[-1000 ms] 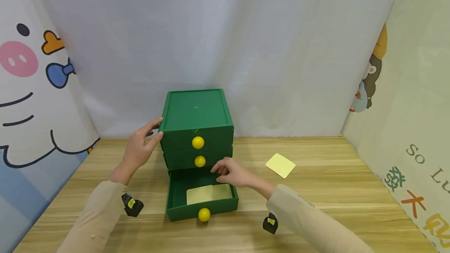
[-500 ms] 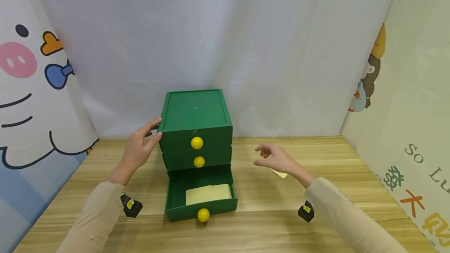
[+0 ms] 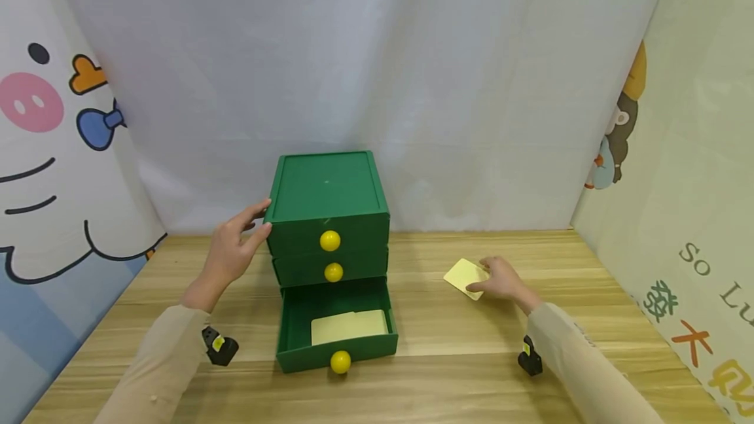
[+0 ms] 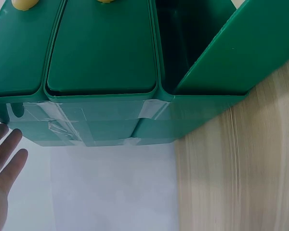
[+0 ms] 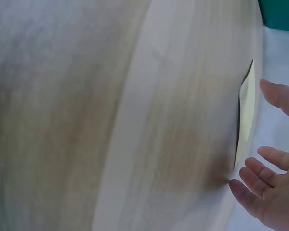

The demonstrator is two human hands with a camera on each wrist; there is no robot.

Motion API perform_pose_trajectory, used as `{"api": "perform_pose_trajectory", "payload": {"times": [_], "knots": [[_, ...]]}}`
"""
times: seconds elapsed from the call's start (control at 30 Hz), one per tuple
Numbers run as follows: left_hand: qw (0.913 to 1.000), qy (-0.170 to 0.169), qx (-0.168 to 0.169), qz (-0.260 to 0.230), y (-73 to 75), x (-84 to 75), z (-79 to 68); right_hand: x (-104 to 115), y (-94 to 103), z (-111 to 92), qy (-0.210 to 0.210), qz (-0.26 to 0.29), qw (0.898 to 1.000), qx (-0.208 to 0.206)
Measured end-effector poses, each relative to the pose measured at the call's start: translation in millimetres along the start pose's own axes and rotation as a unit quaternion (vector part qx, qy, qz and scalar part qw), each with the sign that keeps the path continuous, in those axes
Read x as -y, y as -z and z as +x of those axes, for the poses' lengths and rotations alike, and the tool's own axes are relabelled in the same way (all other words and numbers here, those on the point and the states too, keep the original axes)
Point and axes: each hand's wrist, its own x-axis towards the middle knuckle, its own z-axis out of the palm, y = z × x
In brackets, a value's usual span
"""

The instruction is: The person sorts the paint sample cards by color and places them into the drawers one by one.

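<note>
A green drawer unit [image 3: 327, 185] with round yellow knobs stands on the table, its bottom drawer [image 3: 294, 345] pulled out. Pale yellow rounded cards [image 3: 347, 327] lie in that drawer. My left hand [image 3: 231, 247] touches the unit's upper left edge with its fingertips; the left wrist view shows its fingers [image 4: 9, 149] spread beside the green side wall. Right of the unit, a yellow card [image 3: 463, 275] lies on the wood. My right hand [image 3: 502, 280] is over the card's right end, thumb and fingers apart. In the right wrist view the card [image 5: 248, 106] shows beyond the thumb.
A wooden tabletop [image 3: 412, 385] runs back to a white curtain [image 3: 471, 97]. Printed cartoon cloths hang on the left [image 3: 59, 169] and right [image 3: 677, 214]. Clear tape [image 4: 67, 120] covers part of the unit's side.
My right hand has moved from above the bottom drawer rightward to the card on the table. The left hand has stayed at the unit's edge.
</note>
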Motion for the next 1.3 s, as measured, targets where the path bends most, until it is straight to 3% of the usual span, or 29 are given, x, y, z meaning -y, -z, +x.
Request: {"api": "perform_pose_trajectory", "payload": {"times": [0.5, 0.73, 0.83, 0.87, 0.97, 1.1, 1.3], "knots": [[1.0000, -0.005, 0.000, -0.004, 1.0, -2.0, -0.2, -1.6, -5.4, 0.2, -0.012, -0.039, 0.999, -0.008], [1.0000, -0.003, 0.000, -0.009, 1.3, -2.9, -0.4, 0.4, 5.6, -0.6, -0.015, 0.028, 0.999, 0.024], [1.0000, -0.002, 0.000, -0.009, 0.9, -2.1, -0.7, -7.7, 8.3, 0.4, 0.023, 0.076, 0.996, 0.030], [1.0000, -0.001, 0.000, -0.008, 0.8, -1.5, -1.0, -16.9, 6.4, 3.4, 0.053, 0.101, 0.993, 0.028], [1.0000, 0.002, 0.002, -0.008, -0.1, -0.3, -1.3, -20.1, 8.7, 0.9, 0.078, 0.125, 0.988, 0.035], [0.9999, 0.005, 0.004, -0.013, -0.5, -0.5, -1.0, 0.5, 20.3, -11.1, 0.034, 0.144, 0.988, 0.049], [0.9998, 0.004, 0.007, -0.016, 0.5, -0.4, -0.3, 23.1, 33.9, -17.3, 0.042, 0.169, 0.982, 0.077]]}}
